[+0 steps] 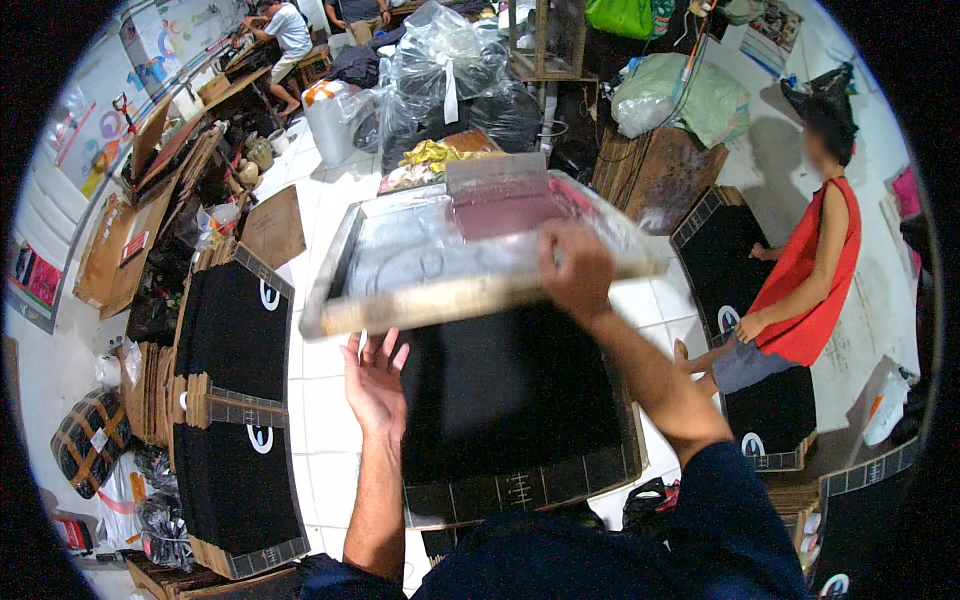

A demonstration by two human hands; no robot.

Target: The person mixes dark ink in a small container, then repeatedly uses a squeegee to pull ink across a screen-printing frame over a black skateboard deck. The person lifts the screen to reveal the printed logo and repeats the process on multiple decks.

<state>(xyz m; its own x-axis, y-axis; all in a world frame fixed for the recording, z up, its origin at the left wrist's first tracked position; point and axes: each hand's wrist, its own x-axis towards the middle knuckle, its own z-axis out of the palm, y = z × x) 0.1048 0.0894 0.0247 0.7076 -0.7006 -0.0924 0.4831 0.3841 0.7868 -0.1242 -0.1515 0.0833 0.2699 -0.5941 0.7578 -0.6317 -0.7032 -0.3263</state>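
Note:
A screen-printing frame (430, 311) with pale wooden rails is tilted up over a black fabric panel (510, 400) on a board. Dark red ink (500, 215) lies on its mesh, below a flat greyish strip (495, 172) that looks like a squeegee. My right hand (575, 265), blurred, is closed at the frame's near rail toward the right and appears to grip it. Just under the near rail at the left, my left hand (377, 390) is open, palm up, fingers spread; it holds nothing.
Black panels with white round prints lie on the left (235, 330) and on the right (710, 260). A person in a red top (810, 280) stands by the right row. Plastic-wrapped bundles (450, 90) fill the back; another person (285, 35) sits far left.

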